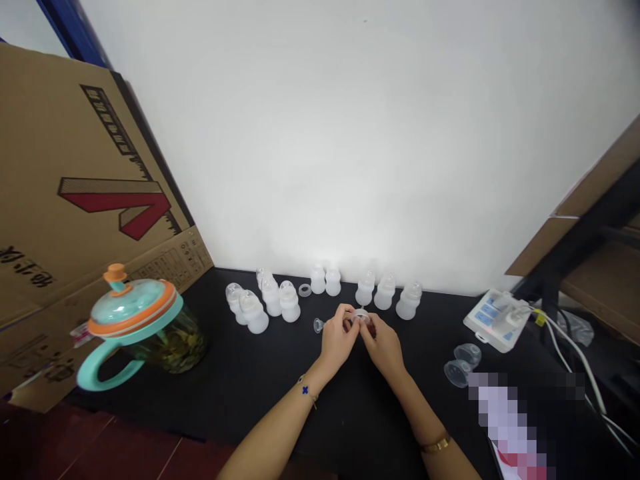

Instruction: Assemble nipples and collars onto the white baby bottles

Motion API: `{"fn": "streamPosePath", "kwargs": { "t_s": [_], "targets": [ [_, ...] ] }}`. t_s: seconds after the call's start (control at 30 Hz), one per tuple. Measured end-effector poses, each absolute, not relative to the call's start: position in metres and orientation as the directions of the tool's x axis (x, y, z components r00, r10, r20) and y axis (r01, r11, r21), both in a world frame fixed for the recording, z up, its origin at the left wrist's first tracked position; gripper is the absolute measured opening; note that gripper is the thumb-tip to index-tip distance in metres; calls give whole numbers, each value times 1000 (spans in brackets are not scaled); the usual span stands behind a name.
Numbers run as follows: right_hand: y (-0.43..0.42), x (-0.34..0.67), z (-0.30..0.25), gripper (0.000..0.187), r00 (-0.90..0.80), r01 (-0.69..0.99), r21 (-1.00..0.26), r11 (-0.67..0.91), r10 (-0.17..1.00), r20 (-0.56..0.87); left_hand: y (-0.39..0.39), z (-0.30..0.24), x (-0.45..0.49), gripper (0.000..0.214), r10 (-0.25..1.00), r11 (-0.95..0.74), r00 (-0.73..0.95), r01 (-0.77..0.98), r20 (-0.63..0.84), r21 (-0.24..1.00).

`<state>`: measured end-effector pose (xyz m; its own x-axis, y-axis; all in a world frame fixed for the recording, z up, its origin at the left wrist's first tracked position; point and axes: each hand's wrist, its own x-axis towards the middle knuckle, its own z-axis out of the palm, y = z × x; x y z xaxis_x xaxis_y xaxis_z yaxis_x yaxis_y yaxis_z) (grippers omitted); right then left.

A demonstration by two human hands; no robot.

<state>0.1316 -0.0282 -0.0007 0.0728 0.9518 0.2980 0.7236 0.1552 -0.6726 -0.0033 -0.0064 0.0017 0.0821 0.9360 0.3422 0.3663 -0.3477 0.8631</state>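
Over the middle of the black table, my left hand (338, 337) and my right hand (384, 341) meet on a whitish bottle collar ring (361, 313). The fingers of both are closed on its rim. A small tip shows above the ring, perhaps a nipple; the fingers hide part of it. Just left of my left hand a clear bottle nipple (319, 325) lies on the table. Another collar ring (305, 290) lies farther back. Baby bottles stand behind my hands, among them a bottle (409, 301) to the right and a bottle (254, 313) to the left.
A teal-lidded jug (170, 340) with leaves in liquid stands left, beside a large cardboard box (75, 200). At right are two clear domes (457, 373), a white plastic case (497, 320) and white cables (580, 347). A white wall (350, 133) rises behind the table (250, 393).
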Motion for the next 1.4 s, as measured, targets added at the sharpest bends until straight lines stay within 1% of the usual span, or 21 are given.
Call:
{"fn": "streamPosePath", "kwargs": {
  "t_s": [0.23,0.5,1.0,1.23,1.4],
  "targets": [
    [-29,131,1,28,62,732,-659,172,947,316,-7,3,-4,9,937,-347,84,362,340,865],
    [-29,131,0,30,65,737,-652,178,942,330,-7,5,-3,8,953,-298,56,341,297,892],
    [-31,130,3,31,88,734,-658,169,937,338,-6,0,-3,11,942,-336,86,275,325,901],
    [-31,130,3,33,86,731,-660,173,936,342,-5,1,-3,12,954,-299,63,289,293,910],
    [-30,130,3,32,92,737,-655,167,935,343,-5,3,-3,10,949,-312,59,295,309,903]
  ]
}}
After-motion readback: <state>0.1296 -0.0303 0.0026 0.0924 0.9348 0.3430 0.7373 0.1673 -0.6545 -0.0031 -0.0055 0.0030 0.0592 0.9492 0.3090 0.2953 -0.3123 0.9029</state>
